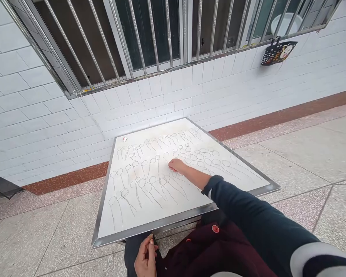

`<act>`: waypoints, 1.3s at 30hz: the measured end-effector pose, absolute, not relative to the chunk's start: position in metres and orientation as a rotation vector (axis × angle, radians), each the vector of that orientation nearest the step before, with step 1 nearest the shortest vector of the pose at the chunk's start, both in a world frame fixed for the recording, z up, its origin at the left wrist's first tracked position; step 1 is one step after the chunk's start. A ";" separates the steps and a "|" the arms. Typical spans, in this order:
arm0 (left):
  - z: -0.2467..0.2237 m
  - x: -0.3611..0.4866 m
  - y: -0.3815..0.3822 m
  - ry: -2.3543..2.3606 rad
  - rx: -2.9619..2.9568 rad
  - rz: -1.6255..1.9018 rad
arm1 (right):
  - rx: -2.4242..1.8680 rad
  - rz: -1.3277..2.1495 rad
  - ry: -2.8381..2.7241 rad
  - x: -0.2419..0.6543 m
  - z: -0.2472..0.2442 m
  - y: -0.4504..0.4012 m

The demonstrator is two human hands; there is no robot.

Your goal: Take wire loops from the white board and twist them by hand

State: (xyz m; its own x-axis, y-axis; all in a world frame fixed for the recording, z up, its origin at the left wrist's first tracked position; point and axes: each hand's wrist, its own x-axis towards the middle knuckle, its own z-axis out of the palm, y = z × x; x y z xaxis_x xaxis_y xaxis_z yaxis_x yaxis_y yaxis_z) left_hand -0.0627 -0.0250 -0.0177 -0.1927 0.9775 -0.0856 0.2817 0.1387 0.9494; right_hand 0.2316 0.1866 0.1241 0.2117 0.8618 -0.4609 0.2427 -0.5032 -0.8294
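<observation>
On a white-topped table (161,220) with a metal edge lie several thin dark loops (152,179) with long trailing tails, arranged in rough rows; they look like wire or thread. My right hand (177,166) reaches over the middle of the tabletop, fingers pinched together close to the surface beside one loop (166,156). Whatever is between those fingertips is too small to make out. My left hand (146,257) is low by my lap, just below the table's near edge. Its fingers are curled and the thumb presses against them; anything inside is hidden.
A small white and red item (125,139) sits at the table's far left corner. Behind the table is a white tiled wall (60,123) with barred windows (152,34). A patterned bag (278,52) hangs from the bars at right. Stone slabs (300,154) pave the floor.
</observation>
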 end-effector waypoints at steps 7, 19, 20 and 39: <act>-0.015 -0.058 -0.023 1.639 1.165 1.072 | -1.958 1.296 -1.110 0.233 0.097 0.218; 0.001 -0.047 -0.025 1.713 1.180 1.132 | -1.941 1.123 -1.336 0.238 0.088 0.209; 0.004 -0.045 -0.026 1.736 1.175 1.151 | -1.948 1.093 -1.370 0.242 0.088 0.203; 0.000 -0.043 -0.028 1.771 1.086 1.206 | -2.261 0.468 -1.736 0.302 0.078 0.235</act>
